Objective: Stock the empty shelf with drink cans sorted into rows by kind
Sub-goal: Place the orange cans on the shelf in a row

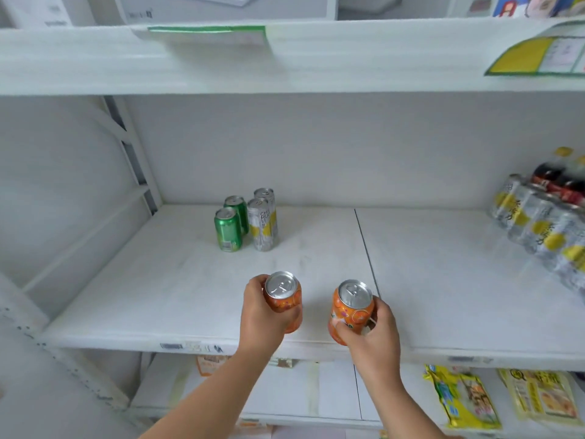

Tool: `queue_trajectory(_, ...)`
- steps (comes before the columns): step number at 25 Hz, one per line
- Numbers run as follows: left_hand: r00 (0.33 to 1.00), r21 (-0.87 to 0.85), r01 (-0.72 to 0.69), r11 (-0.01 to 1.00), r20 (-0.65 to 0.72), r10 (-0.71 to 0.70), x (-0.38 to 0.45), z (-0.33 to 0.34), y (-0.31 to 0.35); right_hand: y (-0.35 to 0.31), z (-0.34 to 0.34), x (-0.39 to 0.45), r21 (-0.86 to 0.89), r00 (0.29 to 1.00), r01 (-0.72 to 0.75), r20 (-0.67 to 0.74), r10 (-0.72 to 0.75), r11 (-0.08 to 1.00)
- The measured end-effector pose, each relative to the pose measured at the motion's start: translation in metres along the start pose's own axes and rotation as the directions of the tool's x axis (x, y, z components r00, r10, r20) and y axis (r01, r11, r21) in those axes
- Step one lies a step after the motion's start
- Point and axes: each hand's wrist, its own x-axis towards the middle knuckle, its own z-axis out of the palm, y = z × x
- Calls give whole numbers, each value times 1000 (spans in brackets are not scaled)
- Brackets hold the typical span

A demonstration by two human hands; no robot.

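Left hand [264, 312] grips one orange can [282, 296] round its side and right hand [373, 327] grips a second orange can [349, 308], both upright over the front of the shelf [158, 289]. Two green cans [228, 228] and two silver cans [262, 221] stand in touching rows at the back left; the oranges probably start a third row beside the silver
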Motion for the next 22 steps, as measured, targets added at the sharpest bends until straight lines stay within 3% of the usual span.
queue_trajectory(11,992,-41,-30,999,118,35,68,21,-36,28,46,37,-40,998,-47,-46,45,998)
queue_trajectory(17,1000,51,-9,999,30,7,58,27,-77,39,50,46,-60,1000,-13,3,14,998)
queue_trajectory(22,1000,66,16,998,24,-18,88,47,-74,45,47,49,-54,1000,-3,21,5,999)
